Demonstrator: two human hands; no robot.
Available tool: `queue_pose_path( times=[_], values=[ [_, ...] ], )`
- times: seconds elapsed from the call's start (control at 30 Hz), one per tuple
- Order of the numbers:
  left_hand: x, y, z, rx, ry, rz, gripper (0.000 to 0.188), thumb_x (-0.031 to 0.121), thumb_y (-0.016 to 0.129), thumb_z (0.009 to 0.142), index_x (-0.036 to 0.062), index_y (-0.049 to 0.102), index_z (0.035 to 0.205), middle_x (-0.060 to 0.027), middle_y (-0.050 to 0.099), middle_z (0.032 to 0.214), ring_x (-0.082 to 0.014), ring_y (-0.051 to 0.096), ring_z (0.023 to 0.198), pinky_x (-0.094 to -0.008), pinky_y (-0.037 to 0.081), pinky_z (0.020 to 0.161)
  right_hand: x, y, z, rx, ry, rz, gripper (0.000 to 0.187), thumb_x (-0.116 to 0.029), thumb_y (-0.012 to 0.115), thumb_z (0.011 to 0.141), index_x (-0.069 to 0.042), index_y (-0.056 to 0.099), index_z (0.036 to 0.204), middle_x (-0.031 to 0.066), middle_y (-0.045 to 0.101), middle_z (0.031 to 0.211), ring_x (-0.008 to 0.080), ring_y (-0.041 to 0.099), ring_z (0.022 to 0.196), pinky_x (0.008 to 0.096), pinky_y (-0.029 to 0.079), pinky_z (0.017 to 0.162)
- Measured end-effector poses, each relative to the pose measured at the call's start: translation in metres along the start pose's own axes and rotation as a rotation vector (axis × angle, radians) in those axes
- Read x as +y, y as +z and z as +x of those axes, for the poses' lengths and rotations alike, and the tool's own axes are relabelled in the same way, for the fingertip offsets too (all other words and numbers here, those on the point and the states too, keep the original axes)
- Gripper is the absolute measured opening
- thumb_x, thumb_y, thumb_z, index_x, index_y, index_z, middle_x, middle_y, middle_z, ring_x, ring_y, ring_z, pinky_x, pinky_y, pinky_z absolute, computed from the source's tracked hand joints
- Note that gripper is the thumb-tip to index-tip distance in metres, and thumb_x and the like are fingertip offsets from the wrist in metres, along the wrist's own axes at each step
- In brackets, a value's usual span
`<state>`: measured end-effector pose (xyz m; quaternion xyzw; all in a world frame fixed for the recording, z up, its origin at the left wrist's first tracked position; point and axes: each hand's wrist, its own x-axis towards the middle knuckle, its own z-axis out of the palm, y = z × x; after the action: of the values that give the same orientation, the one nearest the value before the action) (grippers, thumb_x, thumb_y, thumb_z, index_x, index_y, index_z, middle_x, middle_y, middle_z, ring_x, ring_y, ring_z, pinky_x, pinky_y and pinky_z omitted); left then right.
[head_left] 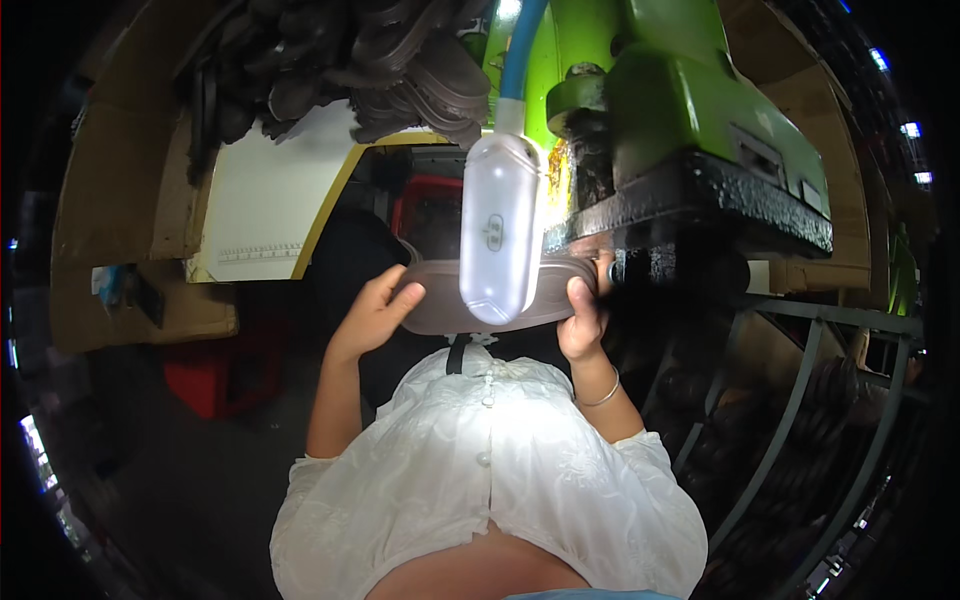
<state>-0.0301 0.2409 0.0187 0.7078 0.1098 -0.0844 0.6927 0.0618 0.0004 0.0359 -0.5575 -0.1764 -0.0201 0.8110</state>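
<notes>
Gripping a brown sole-shaped piece (436,300) by its 2 ends, level across the front of the body, just beyond a white top (490,440). Grasping the left end with the left hand (376,315), with the thumb on the upper face. Grasping the right end with the right hand (582,325), likewise with the thumb on the upper face, and wearing 1 thin bracelet (602,396) at that wrist. Hidden at mid-length by an oblong white lamp (497,225) on a blue neck (526,45); cannot tell contact between lamp and piece. Includes, at upper right, a green machine (665,100); at upper left, a heap of dark soles (400,65) beside a yellow-edged white panel (275,190); at right, a metal rack (785,400); at left, a red container (205,375).
</notes>
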Motion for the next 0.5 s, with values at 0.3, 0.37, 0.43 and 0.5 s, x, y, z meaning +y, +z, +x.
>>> queue_pose_path(
  times=[0.3,0.37,0.43,0.5],
  values=[
    [-0.014,0.103,0.011,-0.717,0.021,0.477,0.038,0.032,0.053,0.085,0.003,0.055,0.109,-0.0189,0.059,0.103,-0.0304,0.057,0.094,-0.0361,0.044,0.08,-0.035,0.004,0.041,-0.529,0.344,-0.634,0.022,-0.013,0.065,0.077,0.003,0.06,0.092,0.0064,0.061,0.086,0.0158,0.056,0.074,0.0289,0.046,0.07],
    [0.004,0.11,0.025,-0.769,0.082,0.609,0.037,0.033,0.056,0.082,0.0025,0.057,0.103,-0.0179,0.06,0.099,-0.0309,0.059,0.089,-0.0368,0.046,0.076,-0.04,-0.014,0.05,-0.499,0.331,-0.784,0.02,-0.011,0.063,0.078,0.003,0.06,0.091,0.0069,0.061,0.087,0.0158,0.056,0.074,0.029,0.045,0.068],
    [-0.002,0.095,0.046,-0.484,0.246,0.605,0.032,0.031,0.061,0.08,0.0026,0.058,0.095,-0.0114,0.062,0.089,-0.0252,0.061,0.076,-0.0345,0.047,0.066,-0.039,-0.05,0.062,-0.276,0.253,-0.834,0.018,-0.01,0.061,0.078,0.003,0.06,0.091,0.0073,0.062,0.088,0.0157,0.056,0.074,0.0291,0.045,0.067],
    [0.027,0.064,0.072,0.144,0.472,0.353,0.02,0.024,0.064,0.074,0.0061,0.06,0.081,-0.0103,0.061,0.074,-0.0266,0.06,0.06,-0.0361,0.047,0.057,-0.042,-0.108,0.07,0.203,-0.01,-0.589,0.022,-0.01,0.055,0.083,0.003,0.057,0.101,0.0082,0.06,0.097,0.0147,0.056,0.077,0.0282,0.046,0.065]
  ],
)
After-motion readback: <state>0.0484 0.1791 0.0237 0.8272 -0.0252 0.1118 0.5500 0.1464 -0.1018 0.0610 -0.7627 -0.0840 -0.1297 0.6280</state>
